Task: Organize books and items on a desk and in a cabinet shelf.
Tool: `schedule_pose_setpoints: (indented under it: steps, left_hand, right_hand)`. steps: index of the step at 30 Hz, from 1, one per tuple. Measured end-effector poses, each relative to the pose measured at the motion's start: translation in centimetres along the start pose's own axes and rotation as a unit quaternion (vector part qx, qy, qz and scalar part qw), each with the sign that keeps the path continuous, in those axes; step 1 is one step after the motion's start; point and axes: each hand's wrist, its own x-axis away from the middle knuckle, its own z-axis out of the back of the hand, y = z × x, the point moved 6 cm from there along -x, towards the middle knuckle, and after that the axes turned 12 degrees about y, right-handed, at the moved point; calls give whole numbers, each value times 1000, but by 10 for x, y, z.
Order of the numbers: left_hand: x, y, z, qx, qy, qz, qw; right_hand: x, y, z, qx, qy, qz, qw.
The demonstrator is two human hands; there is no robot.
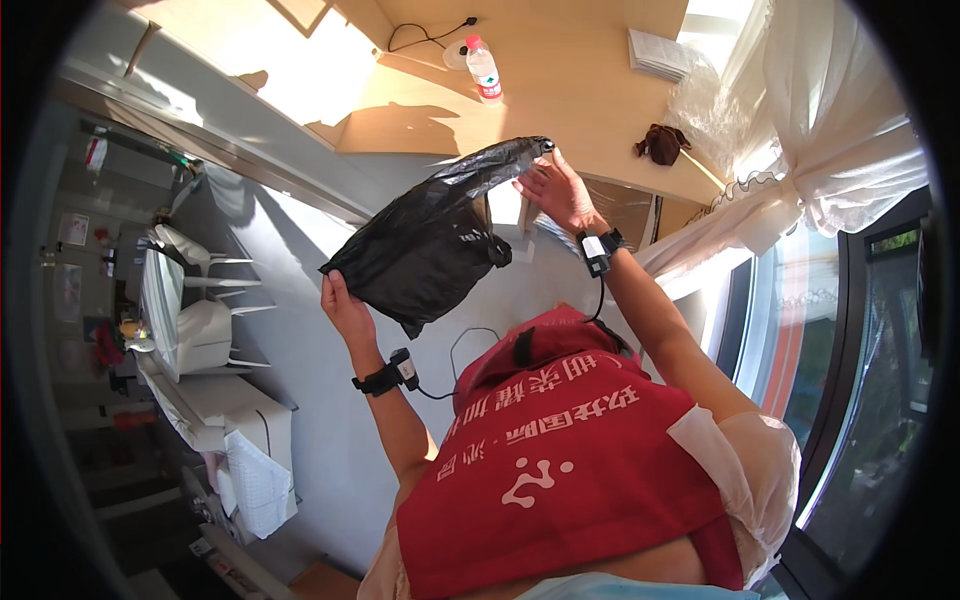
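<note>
A black plastic bag (pixel 427 255) hangs stretched out in the air between my two hands. My left hand (pixel 349 311) pinches its lower left corner between thumb and fingers. At the bag's upper right end, my right hand (pixel 559 187) grips the gathered rim near the thumb and index finger, with the other fingers spread. The bag is partly spread, and a knotted or bunched handle part dangles at its right side. Each wrist wears a black strap with a small cabled device. A red apron with white writing (pixel 555 450) covers my front.
Ahead is a wooden desk (pixel 570 97) bearing a plastic bottle with a red cap (pixel 484 71), a black cable, papers (pixel 660 56), clear plastic wrap (pixel 705 101) and a dark brown crumpled item (pixel 663 144). A white curtain (pixel 810 112) hangs right; chairs (pixel 206 337) and a table stand left.
</note>
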Motion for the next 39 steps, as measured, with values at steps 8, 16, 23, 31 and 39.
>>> schedule_pose_setpoints:
  steps: [8,16,23,31,39]
  left_hand:
    - [-5,12,0,-9,21,-22,1000]
    - [-16,34,-3,25,73,-4,997]
    - [-41,57,36,44,145,13,988]
    - [-64,83,78,65,177,34,981]
    - [-77,72,92,95,168,70,979]
  right_hand:
    - [-35,0,-53,171,-56,94,979]
    - [-95,39,-54,61,-7,48,997]
    - [-81,-10,-149,118,-86,207,967]
    - [-62,72,-90,276,52,62,958]
    - [-69,192,-100,342,-14,-163,925]
